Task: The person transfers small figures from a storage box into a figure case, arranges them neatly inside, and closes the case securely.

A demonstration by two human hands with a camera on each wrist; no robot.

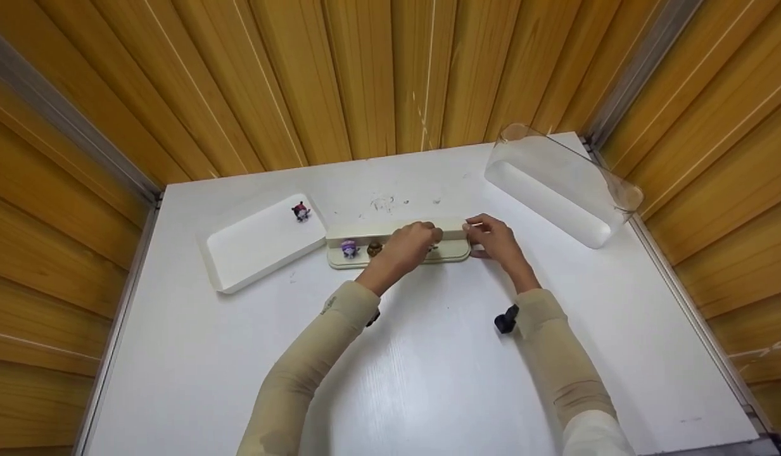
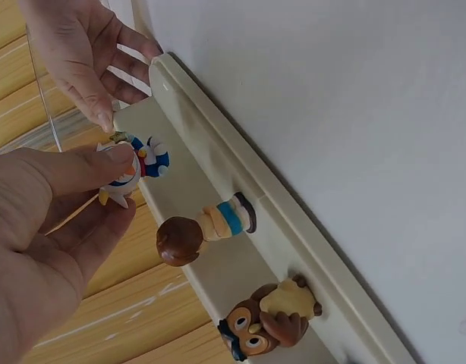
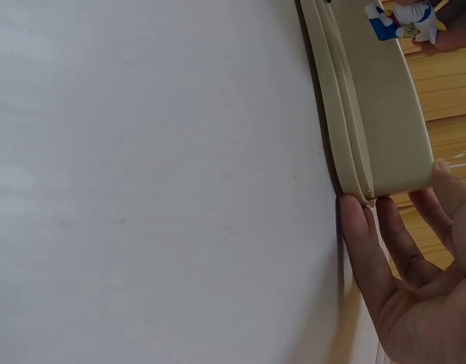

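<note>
My left hand (image 1: 406, 246) (image 2: 58, 197) pinches a small white and blue figurine (image 2: 134, 168) (image 3: 407, 21) between thumb and fingers, over the right part of a cream stepped stand (image 1: 453, 251) (image 2: 161, 125) (image 3: 385, 114). Left of it on the stand are a brown-haired figure (image 2: 206, 231), a brown owl figure (image 1: 374, 249) (image 2: 271, 318) and a purple figure (image 1: 349, 248). At the stand's right end, my right hand (image 1: 496, 242) (image 2: 77, 57) (image 3: 423, 280) touches the edge with spread, slightly bent fingers.
A white open tray (image 1: 257, 250) lies at the left with a red and dark figurine (image 1: 301, 211) in its far corner. A long transparent cover (image 1: 561, 183) rests at the back right. Wooden-patterned walls (image 1: 390, 76) stand behind and beside the white table (image 1: 403, 380).
</note>
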